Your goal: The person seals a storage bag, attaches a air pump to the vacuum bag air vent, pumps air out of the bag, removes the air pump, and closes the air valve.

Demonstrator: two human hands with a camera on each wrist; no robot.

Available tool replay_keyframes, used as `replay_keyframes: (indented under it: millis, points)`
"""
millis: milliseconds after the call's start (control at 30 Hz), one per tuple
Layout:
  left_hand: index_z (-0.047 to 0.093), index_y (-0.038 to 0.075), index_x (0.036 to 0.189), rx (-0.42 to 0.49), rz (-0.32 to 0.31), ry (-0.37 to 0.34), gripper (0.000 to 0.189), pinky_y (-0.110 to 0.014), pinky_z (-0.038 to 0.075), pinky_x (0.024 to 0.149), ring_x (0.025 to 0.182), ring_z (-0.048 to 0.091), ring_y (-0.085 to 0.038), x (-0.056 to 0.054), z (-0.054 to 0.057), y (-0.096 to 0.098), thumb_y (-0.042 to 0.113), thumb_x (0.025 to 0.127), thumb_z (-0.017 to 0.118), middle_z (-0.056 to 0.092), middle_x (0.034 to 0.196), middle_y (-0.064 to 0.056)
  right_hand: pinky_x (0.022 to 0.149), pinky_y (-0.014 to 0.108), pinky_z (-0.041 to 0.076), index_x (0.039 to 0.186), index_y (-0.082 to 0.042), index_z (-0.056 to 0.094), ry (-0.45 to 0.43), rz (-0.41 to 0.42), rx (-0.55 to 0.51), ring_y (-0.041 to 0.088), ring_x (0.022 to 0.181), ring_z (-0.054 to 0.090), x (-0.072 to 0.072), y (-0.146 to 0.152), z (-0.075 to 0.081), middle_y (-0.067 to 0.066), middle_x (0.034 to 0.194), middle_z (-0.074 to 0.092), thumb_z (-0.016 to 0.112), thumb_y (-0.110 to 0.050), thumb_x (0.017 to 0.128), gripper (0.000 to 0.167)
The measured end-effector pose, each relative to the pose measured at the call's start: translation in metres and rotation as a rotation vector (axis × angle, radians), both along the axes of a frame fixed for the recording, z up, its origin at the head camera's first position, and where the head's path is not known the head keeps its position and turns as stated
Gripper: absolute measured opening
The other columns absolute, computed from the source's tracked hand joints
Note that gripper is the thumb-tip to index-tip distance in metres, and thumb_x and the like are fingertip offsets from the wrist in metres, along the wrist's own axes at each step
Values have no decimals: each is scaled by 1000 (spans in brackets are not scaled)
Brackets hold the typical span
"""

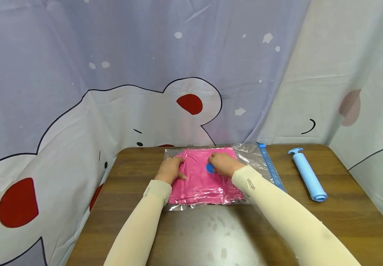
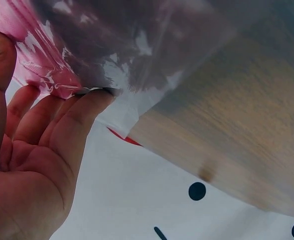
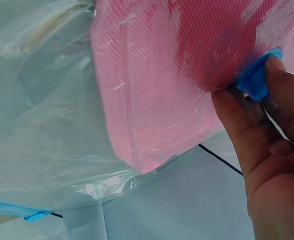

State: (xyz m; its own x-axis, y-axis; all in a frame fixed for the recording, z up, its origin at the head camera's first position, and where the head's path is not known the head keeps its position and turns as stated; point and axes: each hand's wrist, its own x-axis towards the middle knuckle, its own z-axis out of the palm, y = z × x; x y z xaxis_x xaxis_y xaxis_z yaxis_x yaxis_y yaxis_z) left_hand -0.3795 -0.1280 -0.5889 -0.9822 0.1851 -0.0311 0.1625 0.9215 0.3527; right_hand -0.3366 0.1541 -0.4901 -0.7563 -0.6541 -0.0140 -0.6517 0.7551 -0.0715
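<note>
A clear plastic vacuum storage bag [image 1: 252,160] lies flat near the table's back edge, with folded pink cloth [image 1: 195,186] inside. My left hand [image 1: 170,170] grips the bag's left side; its thumb lies over the top, and the left wrist view shows the fingers [image 2: 62,117] bent against the edge of the film. On the bag's upper face is a round blue valve [image 1: 210,168]. My right hand [image 1: 223,163] is over it, and in the right wrist view its thumb and fingers pinch the blue valve cap [image 3: 259,75], which stands tilted up from the film.
A blue zip strip [image 1: 271,166] with a small slider [image 1: 262,145] runs along the bag's right end. Farther right, a light blue hand pump [image 1: 307,175] lies on the wooden table [image 1: 128,184]. A printed curtain [image 1: 138,55] hangs right behind the table.
</note>
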Motion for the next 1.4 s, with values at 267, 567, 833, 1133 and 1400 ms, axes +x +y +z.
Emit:
replay_keyframes:
  millis: [267,567,833,1133,1400]
  points:
    - [69,24,157,-42,-26,30,101,-61,59,119,142,70,-45,-16,-16,-3,52,68,106,76,152,-13,91,50,70,114,3,75,14,-80,41,38,96,81,0,-4,0,17,108,74,85,-25,103,31]
    - [69,26,158,-38,-11,4,99,-61,58,120,143,69,-44,-13,-12,-2,53,70,106,75,154,-12,100,53,67,132,-4,70,-81,-116,-37,37,104,78,-2,-1,-2,20,120,72,83,-34,103,43]
    - [68,24,159,-33,-7,9,99,-60,59,118,142,70,-44,-12,-10,-1,51,71,105,75,153,-12,100,52,67,134,-9,72,-111,-33,-78,34,101,77,-5,7,-4,20,121,70,80,-10,100,35]
    - [69,23,157,-24,-17,17,97,-58,60,118,140,71,-43,-10,-9,-1,52,71,104,76,151,-13,96,46,67,126,-6,70,-71,20,-133,26,96,76,-31,15,-43,14,118,67,80,-21,107,26]
    - [69,23,157,-20,-20,18,98,-58,60,117,140,72,-42,-12,-12,-2,51,71,104,77,150,-12,106,49,66,118,6,69,-86,-108,-51,33,102,78,-7,1,-11,20,114,71,84,-30,105,40]
